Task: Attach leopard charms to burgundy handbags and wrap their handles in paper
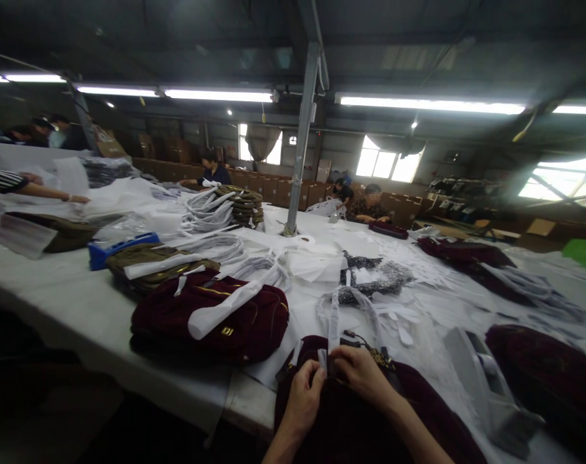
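A dim workshop hall with a dark roof and long fluorescent tubes (431,104) spreads out behind a slanting metal post (300,138), with bright windows (392,164) and stacked brown cartons along the far wall. Nearly the whole lower view is filled by a broad work table (75,303) covered in white sheeting, matte and creased, its near edge dropping into shadow. Other people sit at the far side, and a co-worker's arm in a striped sleeve (3,179) reaches in from the left edge. Scattered over the sheeting are soft, plush dark-red bags: one stack (210,319) lies left of centre with a white paper-wrapped strap across it, an olive-brown stack (152,264) sits behind it beside a blue plastic piece (116,248), and a loose heap of white wrapped straps (210,219) curls further back. A grey tape dispenser (486,386) stands at the right. Closest of all, at the bottom centre and draped over the table's near edge, lies a dark-red velvet bag (365,425), rounded and deep-piled. The left hand (303,396) and right hand (363,374) meet just above it, fingers of both pinched together on a narrow white paper strip (332,325) wrapped on the bag's handle.
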Tool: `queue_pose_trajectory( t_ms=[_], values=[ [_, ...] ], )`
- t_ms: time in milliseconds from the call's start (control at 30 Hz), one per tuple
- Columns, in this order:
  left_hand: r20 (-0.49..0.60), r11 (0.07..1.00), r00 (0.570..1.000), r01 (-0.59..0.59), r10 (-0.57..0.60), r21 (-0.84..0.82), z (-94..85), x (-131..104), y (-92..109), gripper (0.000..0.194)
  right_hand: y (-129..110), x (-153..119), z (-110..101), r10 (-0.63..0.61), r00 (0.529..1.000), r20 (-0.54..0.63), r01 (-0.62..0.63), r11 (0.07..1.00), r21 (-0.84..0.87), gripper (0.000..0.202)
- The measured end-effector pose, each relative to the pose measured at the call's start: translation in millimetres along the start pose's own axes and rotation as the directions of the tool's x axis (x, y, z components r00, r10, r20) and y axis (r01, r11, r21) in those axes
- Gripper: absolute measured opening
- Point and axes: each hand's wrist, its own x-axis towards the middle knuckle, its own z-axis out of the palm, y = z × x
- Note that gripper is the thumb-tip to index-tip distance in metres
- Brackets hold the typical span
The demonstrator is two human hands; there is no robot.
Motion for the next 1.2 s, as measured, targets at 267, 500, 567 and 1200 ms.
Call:
queue_pose_trajectory(
  t_ms=[267, 500, 567, 1200],
  values=[
    [-0.146, 0.991, 0.987, -0.049, 0.066, 0.123, 9.2, -6, -3, 0.025, -7, -30, 20, 0.214, 0.927, -0.308, -0.179, 0.974, 0.140, 0.025],
    [-0.157, 0.976, 0.977, -0.114, 0.144, 0.184, 11.3, -9, -3, 0.021, -10, -22, 44, 0.154, 0.963, -0.221, -0.135, 0.986, 0.101, 0.026],
    [-0.155, 0.970, 0.974, -0.129, 0.163, 0.208, 11.7, -9, -3, 0.021, -12, -19, 42, 0.131, 0.973, -0.190, -0.112, 0.988, 0.109, 0.026],
    [-0.250, 0.972, 0.967, 0.007, 0.054, 0.234, 10.2, -10, -3, 0.025, 5, -28, 50, 0.139, 0.963, -0.233, -0.049, 0.934, 0.354, 0.021]
  ],
)
